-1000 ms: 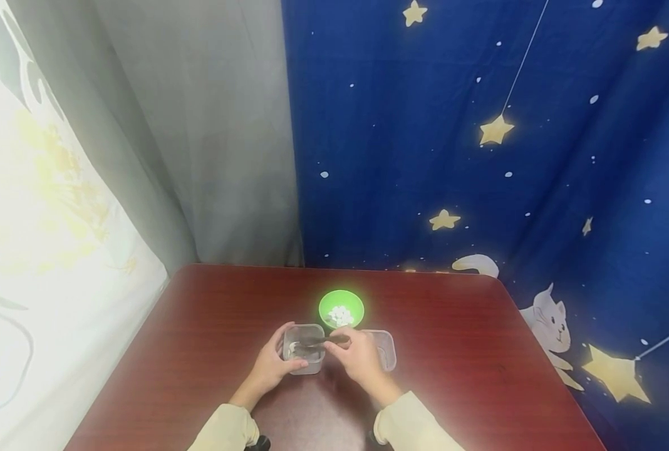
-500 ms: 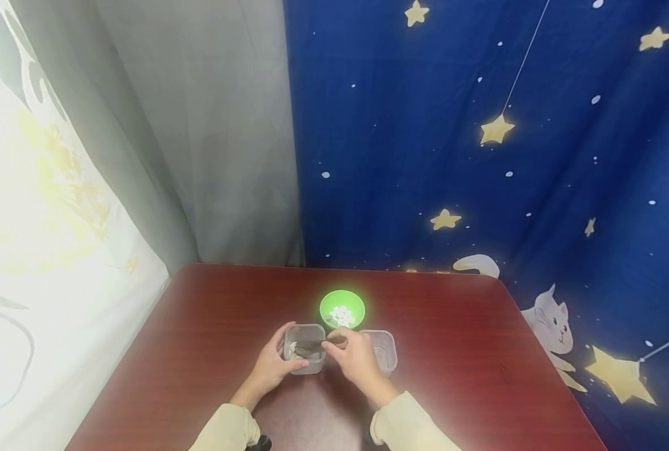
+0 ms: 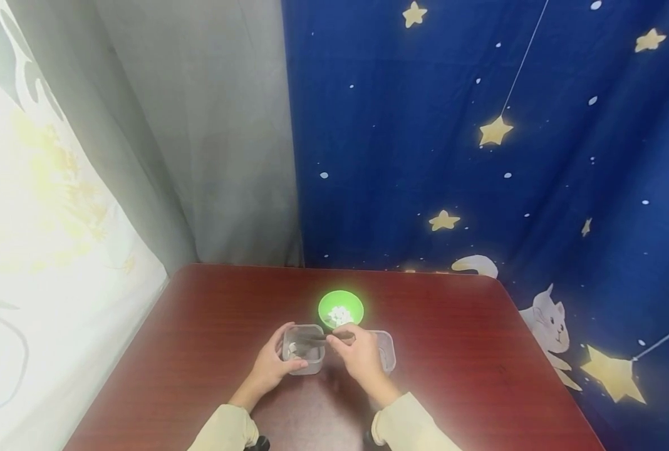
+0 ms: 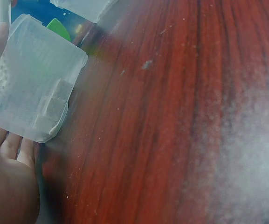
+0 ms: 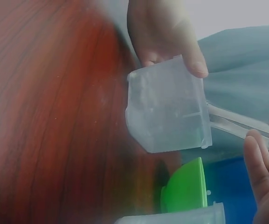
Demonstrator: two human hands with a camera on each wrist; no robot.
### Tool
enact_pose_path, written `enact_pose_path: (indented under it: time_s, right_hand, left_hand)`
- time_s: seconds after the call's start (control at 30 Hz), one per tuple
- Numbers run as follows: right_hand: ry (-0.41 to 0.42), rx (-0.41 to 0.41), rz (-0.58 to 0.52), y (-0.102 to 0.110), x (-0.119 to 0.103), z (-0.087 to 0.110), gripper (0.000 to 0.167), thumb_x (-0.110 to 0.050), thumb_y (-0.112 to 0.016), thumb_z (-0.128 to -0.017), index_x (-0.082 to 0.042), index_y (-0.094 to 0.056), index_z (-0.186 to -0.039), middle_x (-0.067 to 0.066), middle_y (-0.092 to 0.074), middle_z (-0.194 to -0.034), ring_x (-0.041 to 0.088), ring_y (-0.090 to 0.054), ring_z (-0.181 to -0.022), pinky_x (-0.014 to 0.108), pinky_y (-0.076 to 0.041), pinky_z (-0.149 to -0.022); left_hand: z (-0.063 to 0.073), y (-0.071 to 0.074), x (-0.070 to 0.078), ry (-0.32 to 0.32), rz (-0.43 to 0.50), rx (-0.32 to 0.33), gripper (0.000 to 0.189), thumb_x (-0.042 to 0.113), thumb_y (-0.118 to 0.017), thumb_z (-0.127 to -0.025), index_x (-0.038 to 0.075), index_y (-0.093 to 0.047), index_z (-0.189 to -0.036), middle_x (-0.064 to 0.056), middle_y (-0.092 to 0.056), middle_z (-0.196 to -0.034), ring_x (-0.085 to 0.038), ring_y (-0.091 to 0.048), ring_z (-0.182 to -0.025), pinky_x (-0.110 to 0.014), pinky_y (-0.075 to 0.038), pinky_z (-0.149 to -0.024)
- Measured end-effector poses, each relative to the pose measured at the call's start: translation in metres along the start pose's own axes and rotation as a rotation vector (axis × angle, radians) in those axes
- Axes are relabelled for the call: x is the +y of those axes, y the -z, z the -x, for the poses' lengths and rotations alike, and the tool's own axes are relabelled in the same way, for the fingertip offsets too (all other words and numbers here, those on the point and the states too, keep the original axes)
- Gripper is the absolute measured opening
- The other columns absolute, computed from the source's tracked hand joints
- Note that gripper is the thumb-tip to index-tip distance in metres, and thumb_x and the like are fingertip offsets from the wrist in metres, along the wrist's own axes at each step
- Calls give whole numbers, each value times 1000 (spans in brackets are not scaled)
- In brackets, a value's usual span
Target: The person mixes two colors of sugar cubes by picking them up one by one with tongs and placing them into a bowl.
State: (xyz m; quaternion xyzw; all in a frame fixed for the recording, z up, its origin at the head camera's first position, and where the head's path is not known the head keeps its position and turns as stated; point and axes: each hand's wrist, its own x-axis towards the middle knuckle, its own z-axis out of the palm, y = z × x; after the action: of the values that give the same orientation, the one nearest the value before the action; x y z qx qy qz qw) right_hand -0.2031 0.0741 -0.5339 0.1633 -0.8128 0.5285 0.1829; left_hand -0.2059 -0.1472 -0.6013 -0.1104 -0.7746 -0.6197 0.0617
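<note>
My left hand (image 3: 271, 362) holds a clear plastic container (image 3: 304, 369) by its left side, the thumb on the near rim. A few pale blocks (image 4: 52, 109) show through its wall near the bottom in the left wrist view. My right hand (image 3: 361, 358) grips metal tongs (image 5: 239, 127), whose two arms reach over the rim into the container. Through the wall a perforated tong end (image 4: 2, 74) is visible; whether it holds a block I cannot tell. Behind the hands stands a green bowl (image 3: 327, 302) with several white pieces (image 3: 339, 315) in it.
A second clear container (image 3: 388, 351) stands to the right, partly hidden by my right hand. The dark red table (image 3: 441, 351) carries everything. Behind it hang a grey curtain (image 3: 227, 156) and a blue star-patterned curtain (image 3: 396, 144).
My right hand and the tongs have shifted slightly right and toward the bowl, the tong ends still over the left container. My left hand and its container stay in place.
</note>
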Motion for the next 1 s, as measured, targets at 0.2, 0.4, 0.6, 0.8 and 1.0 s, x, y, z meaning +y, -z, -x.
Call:
enact_pose_path:
  time_s: [0.2,0.4,0.6,0.8,1.0]
  right_hand:
    - [-42,11,-97,1,-4,-2,11,-13,-78,-81,-5,-72,-87,2,-70,-65,9,-66,-55,25,-54,-48]
    - [-50,-10,-38,2,-5,-4,13,-17,-79,-81,-8,-72,-88,1,-70,-68,8,-66,-57,26,-53,-49]
    - [22,-51,97,0,0,-3,17,-20,-80,-80,-8,-72,-88,5,-73,-80,16,-71,-69,22,-54,-59]
    - [106,-100,117,-3,-3,-4,17,-19,-79,-80,-8,-71,-90,6,-73,-84,18,-71,-71,21,-55,-60]
    - [116,-128,143,0,-2,-5,16,-17,-80,-79,-8,-71,-90,5,-73,-85,16,-71,-71,19,-54,-60]
  left_hand:
    - [-1,0,0,-10,1,7,93,13,-90,-65,7,-42,-144,-13,-49,-140,-33,-40,-134,-48,-30,-108]
    - [1,0,14,-11,19,8,91,2,-88,-66,-1,-39,-143,-22,-48,-139,-39,-39,-133,-52,-30,-107]
    - [6,3,37,0,42,-24,90,0,-86,-68,-7,-36,-143,-28,-46,-139,-42,-36,-134,-52,-29,-108]
    - [7,3,37,-20,24,-14,89,1,-86,-68,-8,-38,-142,-28,-47,-138,-43,-37,-133,-52,-29,-107]
    - [7,3,37,-2,32,-20,90,3,-87,-68,-6,-38,-144,-26,-47,-139,-40,-38,-134,-49,-28,-109]
